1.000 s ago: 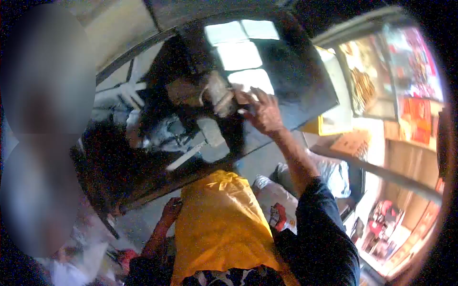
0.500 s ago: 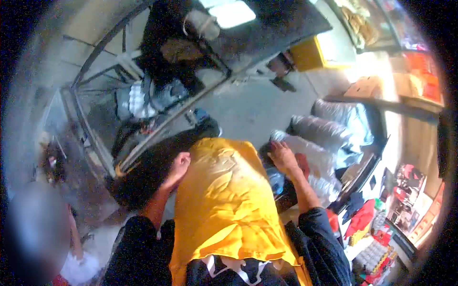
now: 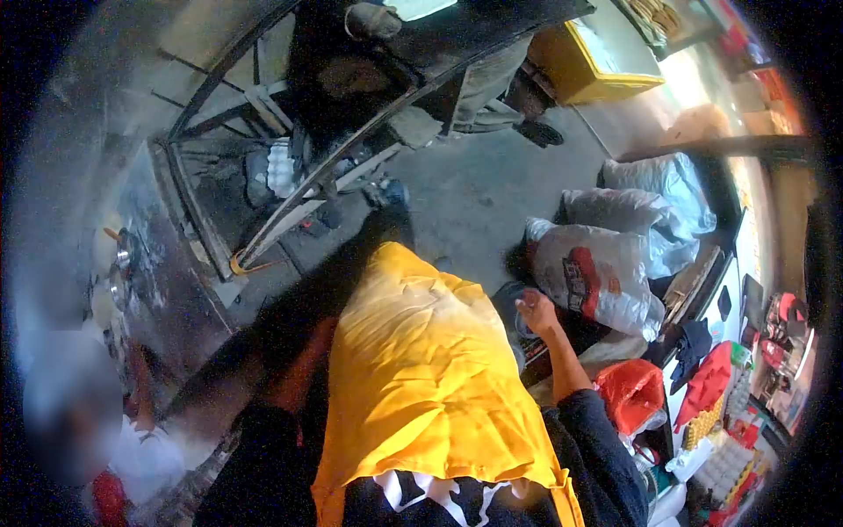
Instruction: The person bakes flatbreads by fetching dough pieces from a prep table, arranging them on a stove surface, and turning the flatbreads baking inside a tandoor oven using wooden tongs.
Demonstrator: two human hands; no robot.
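A yellow apron point(image 3: 430, 351) with white ties at its waist covers my front. My right hand point(image 3: 537, 314) hangs beside it on the right, empty, with its fingers loosely bent. It is apart from the nearest filled grey-white sack point(image 3: 562, 263), which has red and dark print. My left hand point(image 3: 323, 338) is in deep shadow against the apron's left edge. Its fingers are hidden, so I cannot see whether it holds anything.
More stuffed sacks point(image 3: 663, 189) stand to the right. A dark metal-framed table point(image 3: 386, 110) crosses ahead, near a yellow box point(image 3: 606, 75). A red bag point(image 3: 628, 395) and egg trays point(image 3: 724, 461) are at lower right. Another person point(image 3: 145, 457) is at lower left.
My view has shifted, and the sacks now appear farther right. My right hand has moved lower, away from the sack. My left hand has sunk into shadow beside the apron.
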